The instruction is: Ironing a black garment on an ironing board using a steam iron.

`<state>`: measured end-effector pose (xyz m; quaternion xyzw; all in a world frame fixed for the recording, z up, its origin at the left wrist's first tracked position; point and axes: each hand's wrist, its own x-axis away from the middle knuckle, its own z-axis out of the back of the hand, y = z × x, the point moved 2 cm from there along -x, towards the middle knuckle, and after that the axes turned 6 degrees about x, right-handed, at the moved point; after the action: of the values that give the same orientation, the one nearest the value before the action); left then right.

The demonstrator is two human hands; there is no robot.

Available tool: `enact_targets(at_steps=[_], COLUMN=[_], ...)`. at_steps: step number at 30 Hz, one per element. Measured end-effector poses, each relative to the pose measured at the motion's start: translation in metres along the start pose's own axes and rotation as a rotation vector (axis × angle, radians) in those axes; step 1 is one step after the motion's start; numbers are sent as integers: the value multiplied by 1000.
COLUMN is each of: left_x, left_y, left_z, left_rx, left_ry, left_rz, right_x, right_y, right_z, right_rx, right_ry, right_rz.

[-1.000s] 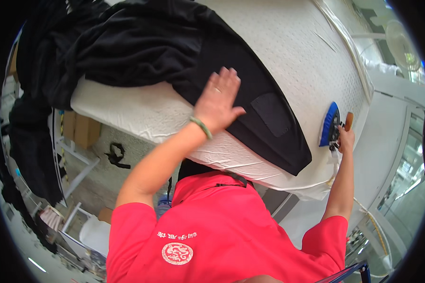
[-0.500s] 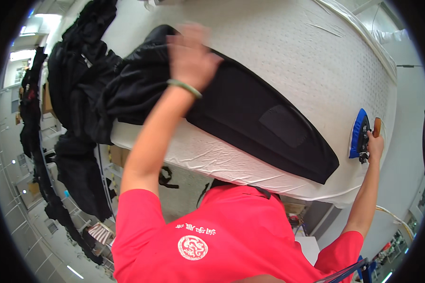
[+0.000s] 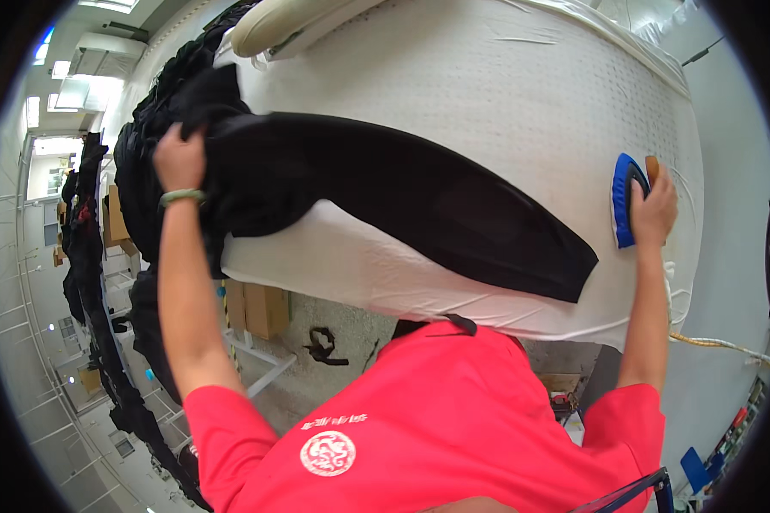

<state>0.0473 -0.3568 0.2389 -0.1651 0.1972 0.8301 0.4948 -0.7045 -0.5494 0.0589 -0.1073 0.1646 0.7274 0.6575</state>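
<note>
A black garment (image 3: 402,188) lies across the padded white ironing table, one long leg or sleeve stretched toward the right and narrowing to a straight hem. At its bunched left end, my left hand (image 3: 181,162) is closed on the black cloth, lifting a fold of it. Over at the right side of the table, my right hand (image 3: 654,209) grips an iron (image 3: 624,201) with a blue cover round its sole and a wooden handle. The iron rests on the table, apart from the hem. My palm hides part of the iron's body.
The white-covered ironing table (image 3: 488,94) has a pale padded arm (image 3: 291,21) over its far left. More black garments are heaped at the left end. A cord (image 3: 719,342) trails at the right. Cardboard boxes (image 3: 261,308) stand on the floor below the table's left.
My left hand has moved left from the middle of the garment and taken hold of its bunched end. The cloth has shifted and its patch no longer shows. My right hand stays at the iron.
</note>
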Motion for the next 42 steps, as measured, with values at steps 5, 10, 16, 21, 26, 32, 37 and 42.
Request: enact_targets(at_steps=[5,10,16,21,26,32,37,42], left_x=[0,40,106,139,142,117,95,102], left_y=[-8,-32,-52,-109,-151,-269,-340,-389], left_z=[142,205,287,358,361,262,163,135], left_rx=[16,247,413,401,464,221,146,445], left_ry=[200,397,522,603,600,121,-247,-301], left_rz=[169,365,453,488,649,787,795,898], right_x=[98,137,118,75,56,37,55,91], right_y=[-118,-138,-149,-159,-183,-286,-377,-420], right_z=[36,9,1,62,92,20,-3,19], right_rx=[-571,-634,-1470,-1926,-1604,-1111,-553,-384], right_ry=[-236,-228,-606,-321,-212,-260,-268,26], right_rz=[499,464,-127,-481,-331,-37,-25,237])
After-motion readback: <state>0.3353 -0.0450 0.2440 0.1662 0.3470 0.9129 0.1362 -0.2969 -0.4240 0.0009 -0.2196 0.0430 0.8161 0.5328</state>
